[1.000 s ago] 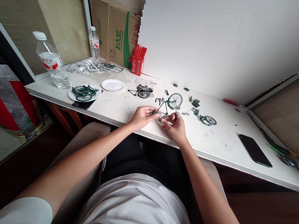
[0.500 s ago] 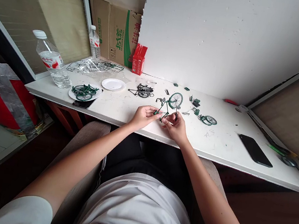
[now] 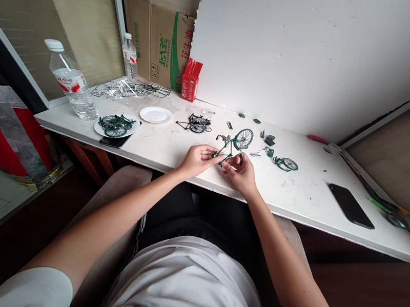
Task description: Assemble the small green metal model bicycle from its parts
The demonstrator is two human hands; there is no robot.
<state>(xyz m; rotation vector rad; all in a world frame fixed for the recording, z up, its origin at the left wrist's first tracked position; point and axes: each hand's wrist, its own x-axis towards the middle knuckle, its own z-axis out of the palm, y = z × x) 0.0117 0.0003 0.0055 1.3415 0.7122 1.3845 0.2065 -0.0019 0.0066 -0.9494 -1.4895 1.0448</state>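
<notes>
Between my hands, just above the front of the white table, is a green model bicycle (image 3: 243, 139) with one spoked wheel fitted and silver handlebars. My left hand (image 3: 199, 162) pinches its frame from the left side. From the right, the fingers of my right hand (image 3: 239, 173) close on the lower frame, and a thin dark stick-like piece rises beside the forefinger. What that piece is I cannot make out. Beyond to the right lie small green parts (image 3: 270, 140), a silver part (image 3: 255, 154) and loose green wheels (image 3: 286, 164).
Left of my hands are black bicycle parts (image 3: 196, 123), an empty-looking paper plate (image 3: 155, 114) and another plate (image 3: 134, 131) with green bicycle parts. Water bottles (image 3: 71, 84), a red box (image 3: 190, 81) and a carton (image 3: 163, 48) stand behind. A black phone (image 3: 351, 206) lies at right.
The wheel end of the model bicycle has swung slightly to the right. Both hands keep nearly the same place and grip.
</notes>
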